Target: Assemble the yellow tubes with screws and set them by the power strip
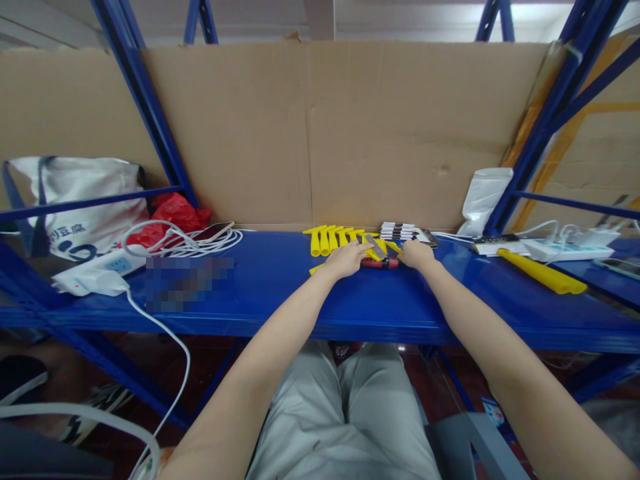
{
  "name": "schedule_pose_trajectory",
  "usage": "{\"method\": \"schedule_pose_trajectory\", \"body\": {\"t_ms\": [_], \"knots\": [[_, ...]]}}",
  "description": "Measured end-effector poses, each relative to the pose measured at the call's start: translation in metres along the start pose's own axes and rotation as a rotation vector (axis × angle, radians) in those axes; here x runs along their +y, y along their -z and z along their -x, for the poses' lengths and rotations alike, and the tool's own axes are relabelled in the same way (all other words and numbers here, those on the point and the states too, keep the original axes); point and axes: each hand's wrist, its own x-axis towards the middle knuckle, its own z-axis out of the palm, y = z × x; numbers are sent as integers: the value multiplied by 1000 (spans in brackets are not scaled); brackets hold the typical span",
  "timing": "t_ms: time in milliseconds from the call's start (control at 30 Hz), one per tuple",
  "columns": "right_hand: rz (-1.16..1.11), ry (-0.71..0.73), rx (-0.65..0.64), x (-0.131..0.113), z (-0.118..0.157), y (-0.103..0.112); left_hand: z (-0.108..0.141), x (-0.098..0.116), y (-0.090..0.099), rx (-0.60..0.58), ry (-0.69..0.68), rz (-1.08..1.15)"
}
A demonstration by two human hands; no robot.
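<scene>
Both of my hands are over the blue shelf point(280, 283), close together. My left hand point(346, 260) has its fingers closed on a flat grey metal piece point(375, 247) with yellow beside it. My right hand point(417, 255) is closed at a yellow piece point(394, 247); its fingertips are partly hidden. Between the hands, a red and black tool point(380, 263) lies on the shelf. Several yellow tubes point(324, 241) lie in a row behind my left hand. A stack of white and black packs point(399, 231) lies behind my right hand.
At left are a white bag point(85, 200), a red plastic bag point(177, 217), coiled white cables point(215, 240) and a power strip point(107, 267). A yellow roll point(545, 272), another power strip point(565, 251) and a white pouch point(485, 200) are at right. Cardboard point(390, 133) stands behind.
</scene>
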Motion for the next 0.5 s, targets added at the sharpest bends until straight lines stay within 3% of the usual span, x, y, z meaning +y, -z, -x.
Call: {"method": "schedule_pose_trajectory", "body": {"t_ms": [133, 367, 500], "knots": [[-134, -38, 69, 8, -5, -1, 0, -1, -1, 7, -1, 3], [-631, -126, 404, 23, -17, -4, -1, -3, -2, 3, -7, 3], [-997, -243, 430, 20, -18, -2, -1, -3, -2, 2, -5, -4]]}}
